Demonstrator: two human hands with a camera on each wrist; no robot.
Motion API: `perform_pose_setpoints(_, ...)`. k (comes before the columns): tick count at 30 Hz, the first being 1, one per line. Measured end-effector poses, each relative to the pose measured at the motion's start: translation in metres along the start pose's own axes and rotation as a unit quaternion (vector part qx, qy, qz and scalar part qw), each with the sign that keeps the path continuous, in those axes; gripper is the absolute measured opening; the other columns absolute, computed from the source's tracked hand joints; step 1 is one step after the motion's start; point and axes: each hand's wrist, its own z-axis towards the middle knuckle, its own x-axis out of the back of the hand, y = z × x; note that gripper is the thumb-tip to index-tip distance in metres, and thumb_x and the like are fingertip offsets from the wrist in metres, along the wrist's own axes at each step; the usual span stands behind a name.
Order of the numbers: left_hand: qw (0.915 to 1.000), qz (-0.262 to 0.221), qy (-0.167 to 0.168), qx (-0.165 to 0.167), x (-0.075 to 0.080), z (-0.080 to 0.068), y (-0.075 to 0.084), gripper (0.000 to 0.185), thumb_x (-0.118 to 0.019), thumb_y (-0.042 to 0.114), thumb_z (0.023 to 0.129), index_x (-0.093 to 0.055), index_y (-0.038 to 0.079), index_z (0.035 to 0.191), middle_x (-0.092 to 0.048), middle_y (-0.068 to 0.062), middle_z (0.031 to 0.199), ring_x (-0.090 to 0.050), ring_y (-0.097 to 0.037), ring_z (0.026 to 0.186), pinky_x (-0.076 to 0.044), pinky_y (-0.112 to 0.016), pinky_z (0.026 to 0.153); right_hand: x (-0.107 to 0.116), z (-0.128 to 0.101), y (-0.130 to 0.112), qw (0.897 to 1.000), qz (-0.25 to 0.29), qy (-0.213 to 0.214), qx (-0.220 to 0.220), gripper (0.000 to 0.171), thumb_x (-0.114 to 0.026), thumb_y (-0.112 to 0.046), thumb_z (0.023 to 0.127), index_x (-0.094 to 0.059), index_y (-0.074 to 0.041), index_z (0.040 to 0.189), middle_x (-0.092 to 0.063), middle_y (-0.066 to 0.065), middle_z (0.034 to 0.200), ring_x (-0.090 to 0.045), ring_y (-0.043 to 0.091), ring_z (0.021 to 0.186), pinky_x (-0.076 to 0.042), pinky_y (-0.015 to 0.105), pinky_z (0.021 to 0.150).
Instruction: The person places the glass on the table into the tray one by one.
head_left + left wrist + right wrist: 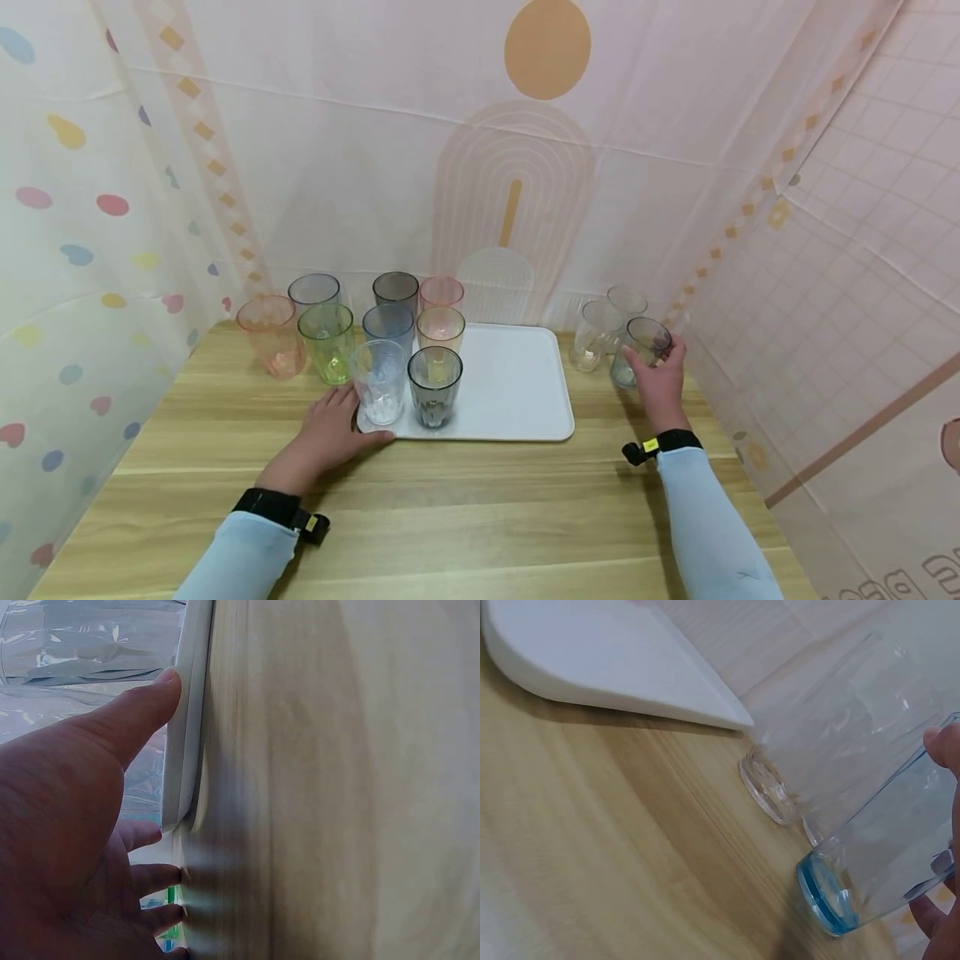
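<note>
A white tray lies mid-table with several coloured tumblers standing on its left half, a clear one and a dark grey one in front. My left hand lies flat on the table at the tray's front left corner. In the left wrist view its thumb presses against the tray rim. To the right of the tray, my right hand grips a pale blue tumbler, which is tilted off the wood in the right wrist view.
Orange, green and grey-blue tumblers stand on the table left of the tray. Two clear tumblers stand beside the blue one. Patterned curtain walls close in the table's back and sides.
</note>
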Motion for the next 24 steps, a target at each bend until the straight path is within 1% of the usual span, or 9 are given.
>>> perform_pose_setpoints(5,0.9998,-0.007,0.011,-0.014,-0.002,0.001,-0.003,0.128,-0.076,0.082,0.086,-0.038,-0.013,0.163,-0.036,-0.039,0.168,-0.031,-0.068,0.151,-0.026,-0.083,0.120,0.004,-0.018,-0.004,1.000,0.003,0.001,-0.002,0.090,-0.083,-0.038,0.101,-0.027,-0.010,0.166,-0.046,0.013,0.149,-0.044,0.025,0.139,-0.043,0.038,0.111)
perform_pose_setpoints(7,0.9998,-0.007,0.010,-0.013,0.000,0.001,-0.001,0.127,-0.076,0.082,0.087,-0.039,-0.013,0.162,-0.036,-0.039,0.168,-0.031,-0.069,0.151,-0.027,-0.083,0.120,0.003,-0.027,-0.008,1.000,0.007,-0.002,0.003,0.086,-0.084,-0.034,0.101,-0.030,-0.009,0.164,-0.047,0.010,0.143,-0.045,0.022,0.134,-0.043,0.033,0.106)
perform_pose_setpoints(10,0.9999,-0.005,0.009,-0.012,0.000,0.001,-0.002,0.127,-0.075,0.082,0.087,-0.038,-0.012,0.163,-0.035,-0.038,0.169,-0.030,-0.068,0.152,-0.026,-0.082,0.121,-0.001,-0.041,-0.016,1.000,0.013,-0.010,0.013,0.081,-0.084,-0.027,0.101,-0.034,-0.006,0.160,-0.049,0.008,0.138,-0.047,0.020,0.129,-0.043,0.029,0.101)
perform_pose_setpoints(12,0.9999,-0.004,0.008,-0.010,0.000,0.002,-0.003,0.128,-0.075,0.082,0.087,-0.037,-0.012,0.164,-0.035,-0.038,0.169,-0.030,-0.068,0.152,-0.026,-0.082,0.121,-0.006,-0.050,-0.022,0.999,0.023,-0.023,0.017,0.079,-0.085,-0.022,0.100,-0.036,-0.004,0.159,-0.050,0.010,0.140,-0.048,0.021,0.128,-0.043,0.030,0.100)
perform_pose_setpoints(14,1.0000,-0.006,0.006,-0.005,-0.002,0.003,-0.006,0.128,-0.076,0.082,0.087,-0.036,-0.011,0.165,-0.034,-0.037,0.170,-0.028,-0.067,0.153,-0.025,-0.082,0.122,-0.012,-0.058,-0.029,0.999,0.024,-0.038,0.021,0.080,-0.085,-0.020,0.099,-0.036,-0.004,0.160,-0.052,0.013,0.144,-0.049,0.022,0.131,-0.043,0.032,0.102)
perform_pose_setpoints(19,1.0000,0.000,-0.005,0.002,-0.003,0.003,-0.006,0.127,-0.075,0.080,0.089,-0.034,-0.014,0.165,-0.030,-0.039,0.171,-0.025,-0.067,0.154,-0.022,-0.082,0.123,-0.034,-0.073,-0.045,0.995,0.043,-0.082,0.034,0.082,-0.086,-0.013,0.098,-0.035,-0.003,0.161,-0.052,0.019,0.154,-0.048,0.029,0.144,-0.040,0.045,0.115)
perform_pose_setpoints(21,0.9999,0.009,-0.008,0.003,0.002,0.001,0.000,0.126,-0.076,0.078,0.089,-0.036,-0.015,0.163,-0.032,-0.040,0.170,-0.027,-0.068,0.153,-0.023,-0.083,0.122,-0.045,-0.077,-0.051,0.993,0.060,-0.099,0.039,0.083,-0.086,-0.009,0.097,-0.034,-0.002,0.161,-0.053,0.021,0.154,-0.048,0.032,0.146,-0.039,0.051,0.119)
perform_pose_setpoints(24,0.9997,0.018,-0.012,0.007,0.008,-0.002,0.009,0.122,-0.080,0.074,0.089,-0.039,-0.016,0.161,-0.034,-0.041,0.168,-0.030,-0.068,0.152,-0.026,-0.082,0.122,-0.063,-0.080,-0.059,0.989,0.070,-0.127,0.035,0.084,-0.087,-0.010,0.097,-0.034,-0.003,0.163,-0.056,0.021,0.153,-0.050,0.033,0.147,-0.038,0.056,0.124)
